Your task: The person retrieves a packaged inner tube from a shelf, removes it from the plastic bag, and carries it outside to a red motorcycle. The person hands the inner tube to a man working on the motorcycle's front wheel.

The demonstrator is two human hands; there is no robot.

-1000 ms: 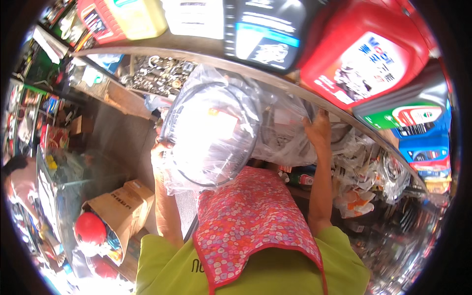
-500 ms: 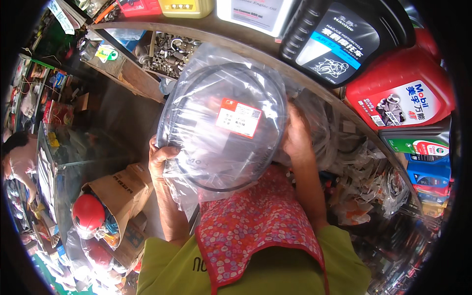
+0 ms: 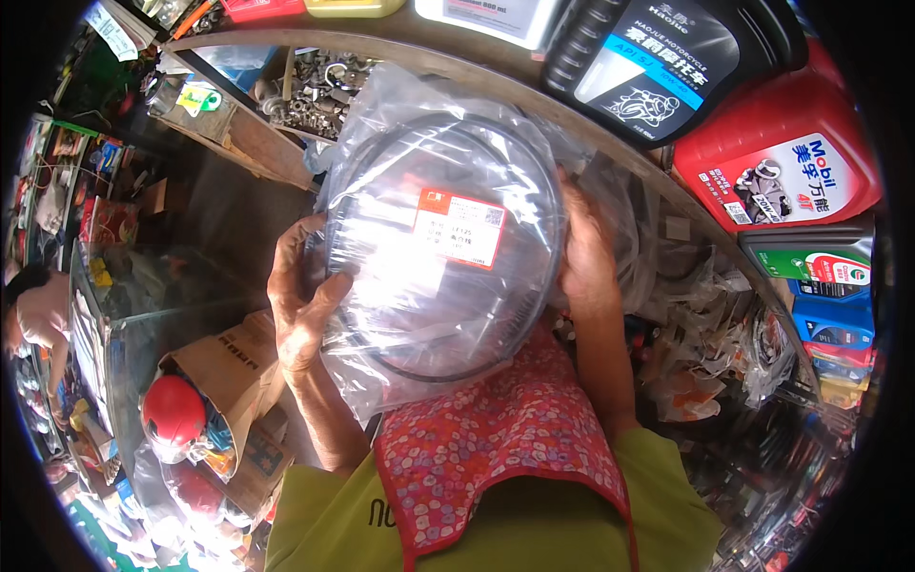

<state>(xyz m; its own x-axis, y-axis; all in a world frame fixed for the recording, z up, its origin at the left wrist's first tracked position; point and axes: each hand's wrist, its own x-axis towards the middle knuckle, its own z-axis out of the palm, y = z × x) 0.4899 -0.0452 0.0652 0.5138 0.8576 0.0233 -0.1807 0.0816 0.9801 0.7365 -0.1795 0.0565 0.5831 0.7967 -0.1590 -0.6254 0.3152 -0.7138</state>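
In front of my chest is a clear plastic bag [image 3: 367,386] holding a coiled black cable [image 3: 557,219], with a red and white label [image 3: 460,229] on its face. My left hand [image 3: 307,300] grips the bag's left edge, thumb toward the front and fingers curled behind the coil. On the opposite edge, my right hand [image 3: 586,248] is closed around the bag, its fingertips partly hidden behind it. Glare whitens part of the plastic.
A curved wooden shelf edge [image 3: 477,78] carries oil jugs, including a black one [image 3: 658,71] and a red one [image 3: 782,157]. Behind the bag lies a tray of metal parts [image 3: 319,100]. To the left are a cardboard box [image 3: 233,372], a red helmet [image 3: 173,415] and another person [image 3: 43,319].
The bagged cable has shifted slightly right and lower. My left hand has slid up along its edge, the fingers now more spread; my right hand still holds the other side.
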